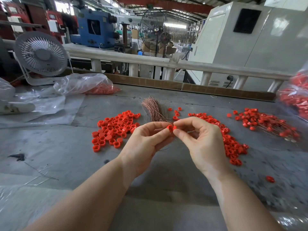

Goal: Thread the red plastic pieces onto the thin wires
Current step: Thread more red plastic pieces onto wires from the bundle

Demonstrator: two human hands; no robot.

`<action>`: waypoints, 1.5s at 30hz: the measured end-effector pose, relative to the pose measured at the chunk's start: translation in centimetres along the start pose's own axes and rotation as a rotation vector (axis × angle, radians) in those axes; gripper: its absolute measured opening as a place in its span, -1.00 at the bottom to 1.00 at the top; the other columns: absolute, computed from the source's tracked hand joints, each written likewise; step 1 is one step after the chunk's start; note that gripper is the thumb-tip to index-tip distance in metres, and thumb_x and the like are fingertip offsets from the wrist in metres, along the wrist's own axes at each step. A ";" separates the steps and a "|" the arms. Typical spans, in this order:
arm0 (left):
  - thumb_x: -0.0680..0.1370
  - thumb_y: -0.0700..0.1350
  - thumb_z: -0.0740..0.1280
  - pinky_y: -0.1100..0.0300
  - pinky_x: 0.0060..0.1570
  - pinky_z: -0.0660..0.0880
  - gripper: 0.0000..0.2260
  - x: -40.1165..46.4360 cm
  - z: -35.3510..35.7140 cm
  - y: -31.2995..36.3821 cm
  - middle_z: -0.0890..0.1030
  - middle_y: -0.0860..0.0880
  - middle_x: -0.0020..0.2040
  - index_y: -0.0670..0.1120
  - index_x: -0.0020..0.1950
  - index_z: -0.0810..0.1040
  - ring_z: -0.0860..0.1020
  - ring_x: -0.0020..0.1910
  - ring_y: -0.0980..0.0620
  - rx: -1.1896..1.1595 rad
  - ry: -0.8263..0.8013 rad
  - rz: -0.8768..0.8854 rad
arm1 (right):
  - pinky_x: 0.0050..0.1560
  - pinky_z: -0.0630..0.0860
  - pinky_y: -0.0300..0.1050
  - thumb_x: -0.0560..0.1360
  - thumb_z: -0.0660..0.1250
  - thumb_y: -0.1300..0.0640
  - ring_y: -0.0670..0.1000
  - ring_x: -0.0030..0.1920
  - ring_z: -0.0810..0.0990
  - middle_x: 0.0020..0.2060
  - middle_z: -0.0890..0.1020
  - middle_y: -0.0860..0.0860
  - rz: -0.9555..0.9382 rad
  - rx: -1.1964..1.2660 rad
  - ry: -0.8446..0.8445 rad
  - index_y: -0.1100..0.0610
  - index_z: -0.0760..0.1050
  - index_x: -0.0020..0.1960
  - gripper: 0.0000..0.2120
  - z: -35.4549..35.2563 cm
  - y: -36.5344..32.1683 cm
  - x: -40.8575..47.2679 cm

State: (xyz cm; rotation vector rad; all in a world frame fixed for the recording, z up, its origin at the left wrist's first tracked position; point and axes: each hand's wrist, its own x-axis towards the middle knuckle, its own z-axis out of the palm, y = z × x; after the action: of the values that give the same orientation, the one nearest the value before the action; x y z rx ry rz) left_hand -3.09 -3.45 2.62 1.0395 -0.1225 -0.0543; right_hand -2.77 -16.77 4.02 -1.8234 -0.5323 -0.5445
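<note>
My left hand [146, 140] pinches a small red plastic cap [170, 127] between thumb and forefinger above the table. My right hand [201, 139] pinches a second red piece [175, 128] right against it, fingertips of both hands touching. A thin wire runs between the hands and is hard to make out. Behind them a bundle of thin copper wires [154, 109] lies on the grey table [66, 147]. A pile of loose red caps [115, 129] lies to the left, another pile of red pieces [231, 142] to the right. Threaded pieces on wires [268, 124] lie at the far right.
A white desk fan [40, 55] stands at the back left beside clear plastic bags [83, 84], one holding red pieces. Another bag of red pieces [295, 97] sits at the right edge. One stray red piece [270, 179] lies near my right forearm. A white railing [150, 61] borders the table's far side.
</note>
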 end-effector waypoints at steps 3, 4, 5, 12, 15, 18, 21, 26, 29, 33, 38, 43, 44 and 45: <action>0.49 -0.35 0.26 0.30 -0.06 0.57 -0.87 0.0 0.0 0.0 0.66 -0.14 -0.14 -0.26 -0.03 0.58 0.64 -0.14 0.06 0.020 0.005 0.013 | -0.16 0.51 -0.35 0.38 0.43 0.37 -0.18 -0.25 0.61 -0.30 0.65 -0.13 -0.008 -0.014 -0.017 -0.04 0.58 -0.18 -0.71 0.1 0.0 0.0; 0.49 -0.35 0.26 0.30 -0.07 0.57 -0.87 -0.1 0.0 0.0 0.66 -0.14 -0.15 -0.25 -0.03 0.58 0.64 -0.15 0.07 0.027 0.006 0.016 | -0.17 0.49 -0.38 0.38 0.42 0.38 -0.18 -0.25 0.60 -0.30 0.64 -0.13 -0.017 -0.021 -0.003 -0.04 0.57 -0.16 -0.70 0.0 0.1 0.0; 0.49 -0.35 0.27 0.30 -0.08 0.57 -0.87 -0.1 0.1 0.0 0.66 -0.13 -0.16 -0.25 -0.03 0.58 0.64 -0.16 0.07 0.035 0.009 0.020 | -0.18 0.46 -0.40 0.38 0.42 0.39 -0.19 -0.25 0.59 -0.30 0.63 -0.11 -0.026 -0.021 0.021 -0.04 0.55 -0.14 -0.68 0.0 0.1 0.0; 0.49 -0.36 0.29 0.29 -0.10 0.58 -0.87 -0.1 0.2 0.0 0.67 -0.09 -0.21 -0.19 -0.10 0.60 0.64 -0.18 0.08 0.064 0.039 0.061 | -0.22 0.36 -0.49 0.34 0.47 0.36 -0.23 -0.30 0.54 -0.32 0.62 -0.10 -0.161 -0.115 0.098 -0.02 0.33 0.00 -0.55 0.0 0.5 -0.2; 0.48 -0.35 0.30 0.30 -0.13 0.58 -0.87 -0.2 0.2 0.0 0.68 -0.07 -0.23 -0.17 -0.12 0.60 0.64 -0.20 0.08 0.081 0.037 0.082 | -0.22 0.34 -0.52 0.32 0.48 0.38 -0.28 -0.30 0.51 -0.34 0.61 -0.13 -0.214 -0.147 0.096 -0.04 0.29 0.02 -0.48 0.1 0.6 -0.3; 0.48 -0.35 0.31 0.30 -0.12 0.58 -0.86 -0.2 0.1 -0.1 0.68 -0.07 -0.22 -0.15 -0.12 0.61 0.65 -0.19 0.08 0.113 0.042 0.099 | -0.20 0.34 -0.53 0.31 0.49 0.39 -0.30 -0.30 0.51 -0.33 0.61 -0.14 -0.239 -0.148 0.098 -0.06 0.26 0.02 -0.45 0.0 0.8 -0.3; 0.47 -0.34 0.33 0.31 -0.14 0.57 -0.86 -0.2 0.2 -0.1 0.69 -0.06 -0.21 -0.13 -0.13 0.62 0.65 -0.18 0.08 0.144 0.041 0.118 | -0.18 0.33 -0.53 0.31 0.49 0.39 -0.31 -0.29 0.50 -0.33 0.61 -0.14 -0.261 -0.164 0.094 -0.06 0.26 0.03 -0.44 0.0 0.8 -0.4; 0.47 -0.33 0.33 0.31 -0.14 0.57 -0.87 -0.2 0.2 0.0 0.69 -0.05 -0.21 -0.14 -0.12 0.62 0.65 -0.18 0.08 0.170 0.040 0.136 | -0.18 0.32 -0.54 0.30 0.49 0.39 -0.33 -0.30 0.49 -0.33 0.60 -0.15 -0.271 -0.179 0.086 0.06 0.28 0.06 -0.48 0.0 0.9 -0.4; 0.47 -0.34 0.33 0.31 -0.13 0.57 -0.87 -0.3 0.2 0.0 0.69 -0.05 -0.22 -0.14 -0.12 0.62 0.65 -0.19 0.08 0.186 0.040 0.150 | -0.16 0.33 -0.52 0.31 0.49 0.40 -0.33 -0.29 0.49 -0.28 0.59 -0.25 -0.254 -0.191 0.075 0.17 0.35 0.04 -0.57 0.0 1.0 -0.4; 0.47 -0.35 0.33 0.30 -0.13 0.57 -0.87 -0.4 0.2 0.0 0.69 -0.06 -0.22 -0.16 -0.10 0.61 0.65 -0.19 0.07 0.211 0.044 0.160 | -0.14 0.33 -0.52 0.30 0.48 0.43 -0.34 -0.27 0.50 -0.31 0.56 -0.20 -0.261 -0.209 0.071 0.18 0.35 0.04 -0.56 0.1 0.9 -0.4; 0.47 -0.34 0.33 0.28 -0.11 0.58 -0.87 -0.4 0.2 0.1 0.69 -0.08 -0.20 -0.16 -0.10 0.62 0.65 -0.18 0.05 0.205 0.051 0.141 | -0.13 0.32 -0.53 0.30 0.48 0.44 -0.35 -0.26 0.49 -0.31 0.58 -0.21 -0.271 -0.219 0.069 0.15 0.35 0.03 -0.55 0.0 0.9 -0.4; 0.48 -0.34 0.33 0.27 -0.10 0.59 -0.87 -0.4 0.2 0.1 0.69 -0.07 -0.21 -0.15 -0.11 0.63 0.64 -0.19 0.05 0.207 0.039 0.127 | -0.12 0.32 -0.53 0.31 0.48 0.42 -0.33 -0.25 0.50 -0.32 0.61 -0.12 -0.282 -0.233 0.072 0.07 0.31 0.05 -0.50 0.0 0.8 -0.4; 0.48 -0.34 0.32 0.27 -0.11 0.59 -0.87 -0.4 0.2 0.1 0.69 -0.07 -0.21 -0.15 -0.12 0.63 0.65 -0.19 0.05 0.209 0.036 0.126 | -0.12 0.32 -0.54 0.31 0.48 0.42 -0.33 -0.25 0.49 -0.32 0.61 -0.12 -0.284 -0.241 0.073 0.07 0.31 0.05 -0.50 0.0 0.8 -0.4; 0.48 -0.34 0.32 0.27 -0.11 0.59 -0.86 -0.4 0.2 0.1 0.69 -0.07 -0.21 -0.14 -0.12 0.63 0.65 -0.19 0.06 0.209 0.035 0.126 | -0.12 0.31 -0.54 0.31 0.48 0.43 -0.34 -0.26 0.49 -0.32 0.61 -0.12 -0.288 -0.249 0.074 0.06 0.31 0.05 -0.50 -0.1 0.8 -0.5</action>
State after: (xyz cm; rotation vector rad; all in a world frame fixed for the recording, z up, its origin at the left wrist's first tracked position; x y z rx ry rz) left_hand -3.53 -3.49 2.79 1.2386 -0.1642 0.0929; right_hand -2.65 -17.11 3.16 -1.9641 -0.7075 -0.9041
